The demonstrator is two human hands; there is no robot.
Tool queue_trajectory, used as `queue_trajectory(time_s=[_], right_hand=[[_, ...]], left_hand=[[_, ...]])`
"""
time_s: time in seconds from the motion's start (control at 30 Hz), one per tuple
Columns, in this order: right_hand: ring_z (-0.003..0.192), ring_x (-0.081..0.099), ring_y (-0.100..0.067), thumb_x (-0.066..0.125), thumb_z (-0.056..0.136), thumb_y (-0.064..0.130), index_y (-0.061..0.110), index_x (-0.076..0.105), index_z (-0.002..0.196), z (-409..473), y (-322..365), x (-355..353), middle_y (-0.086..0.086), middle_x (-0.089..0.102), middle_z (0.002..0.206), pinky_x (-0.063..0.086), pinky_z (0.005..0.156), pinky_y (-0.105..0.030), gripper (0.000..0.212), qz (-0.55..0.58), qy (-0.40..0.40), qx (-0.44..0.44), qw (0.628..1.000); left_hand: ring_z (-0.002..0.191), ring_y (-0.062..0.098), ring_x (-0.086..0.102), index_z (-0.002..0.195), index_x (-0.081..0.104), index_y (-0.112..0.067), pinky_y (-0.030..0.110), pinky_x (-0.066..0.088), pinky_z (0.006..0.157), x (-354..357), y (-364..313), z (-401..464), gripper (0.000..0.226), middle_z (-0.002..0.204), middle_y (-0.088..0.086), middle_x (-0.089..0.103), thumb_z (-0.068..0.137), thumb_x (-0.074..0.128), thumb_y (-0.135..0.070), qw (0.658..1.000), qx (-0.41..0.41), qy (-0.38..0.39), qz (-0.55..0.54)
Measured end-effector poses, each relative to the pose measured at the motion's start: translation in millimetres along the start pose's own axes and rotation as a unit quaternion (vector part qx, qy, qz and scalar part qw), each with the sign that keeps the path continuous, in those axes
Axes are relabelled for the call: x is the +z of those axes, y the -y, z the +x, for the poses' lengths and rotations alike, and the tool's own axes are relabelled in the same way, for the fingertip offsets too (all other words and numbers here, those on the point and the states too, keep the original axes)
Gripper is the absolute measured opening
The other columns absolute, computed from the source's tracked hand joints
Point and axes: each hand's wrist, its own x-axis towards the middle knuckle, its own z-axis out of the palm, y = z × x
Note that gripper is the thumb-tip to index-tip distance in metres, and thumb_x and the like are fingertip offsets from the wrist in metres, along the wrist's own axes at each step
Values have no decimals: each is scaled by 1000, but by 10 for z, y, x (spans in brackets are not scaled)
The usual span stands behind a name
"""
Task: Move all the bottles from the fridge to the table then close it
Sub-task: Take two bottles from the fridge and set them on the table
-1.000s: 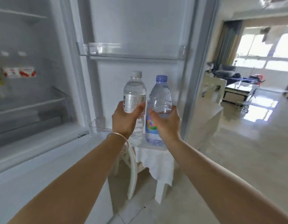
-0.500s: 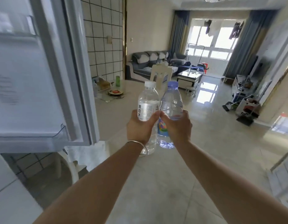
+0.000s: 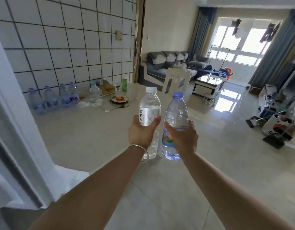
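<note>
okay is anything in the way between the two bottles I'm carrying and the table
Nothing visible blocks it. The white-capped clear bottle and the blue-capped bottle are already above the pale table, whose near surface is bare; other bottles stand by the wall.

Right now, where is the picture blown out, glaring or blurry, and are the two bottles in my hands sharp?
Head view: the window is blown out; glare streaks the floor; the fridge door at left is smeared; the wall tiles curve from wide-angle distortion. The white-capped bottle in the left hand and the blue-capped bottle in the right hand are sharp.
</note>
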Motion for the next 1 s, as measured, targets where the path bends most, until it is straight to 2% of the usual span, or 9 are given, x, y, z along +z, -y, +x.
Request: queue_trajectory(time_s=[0.1, 0.27, 0.4, 0.47, 0.53, 0.63, 0.8, 0.9, 1.0], right_hand=[[99, 60, -22, 76, 67, 48, 17, 54, 119, 524, 80, 366, 6, 54, 86, 40, 79, -25, 64, -2, 26, -2, 1000], [89, 56, -20, 75, 67, 47, 19, 55, 115, 1348, 243, 961, 5, 56, 84, 39, 77, -26, 59, 13, 79, -14, 997], [92, 59, -25, 76, 67, 46, 15, 55, 108, 1909, 286, 1613, 1, 59, 87, 47, 80, -32, 55, 40, 138, -16, 990], [87, 56, -25, 75, 69, 45, 13, 53, 106, 2148, 303, 1992, 6, 52, 78, 42, 73, -30, 54, 38, 180, -20, 983], [83, 53, -24, 74, 71, 45, 12, 51, 104, 2339, 330, 2377, 8, 47, 73, 38, 70, -29, 52, 33, 224, -26, 974], [82, 56, -25, 74, 70, 44, 13, 51, 105, 2570, 388, 2951, 8, 49, 74, 42, 70, -29, 53, 21, 290, -28, 956], [84, 58, -22, 75, 67, 43, 19, 48, 104, 2662, 543, 3919, 0, 58, 91, 42, 69, -27, 52, 16, 400, -47, 915], [82, 57, -20, 77, 67, 39, 20, 45, 103, 2521, 653, 4453, 2, 56, 87, 44, 63, -25, 51, 21, 459, -34, 888], [75, 55, -15, 77, 67, 34, 22, 44, 100, 2337, 804, 5015, 6, 55, 81, 41, 62, -21, 48, 2, 514, -52, 856]], left_hand=[[84, 16, 60, 99, 55, -22, 27, 45, 79, 146, 42, 615, 45, 83, -12, 60, 70, 72, -53, 1000, -14, -16, 16], [89, 16, 60, 107, 58, -22, 25, 42, 81, 264, 164, 1458, 54, 95, -7, 63, 68, 71, -57, 997, -28, -68, 12], [85, 18, 59, 104, 55, -20, 30, 46, 76, 209, 413, 2088, 54, 89, -6, 60, 69, 70, -58, 991, -58, -118, 33], [87, 23, 62, 103, 55, -19, 35, 51, 80, 144, 559, 2430, 55, 89, -3, 61, 68, 70, -60, 984, -66, -156, 51], [87, 23, 61, 103, 55, -20, 33, 49, 78, 58, 683, 2755, 54, 88, -3, 61, 69, 70, -59, 976, -74, -199, 57], [86, 20, 60, 104, 56, -19, 27, 42, 72, -108, 800, 3195, 51, 88, -5, 61, 71, 70, -55, 958, -105, -263, 49], [83, 18, 54, 109, 55, -17, 25, 39, 75, -559, 1028, 3701, 51, 91, -5, 59, 73, 72, -49, 935, -124, -325, 71], [81, 18, 54, 108, 54, -17, 25, 39, 72, -917, 1210, 3869, 51, 89, -5, 58, 71, 75, -46, 916, -146, -364, 79], [80, 19, 54, 107, 53, -19, 25, 38, 72, -1346, 1401, 4114, 50, 89, -3, 58, 70, 76, -44, 893, -169, -411, 71]])
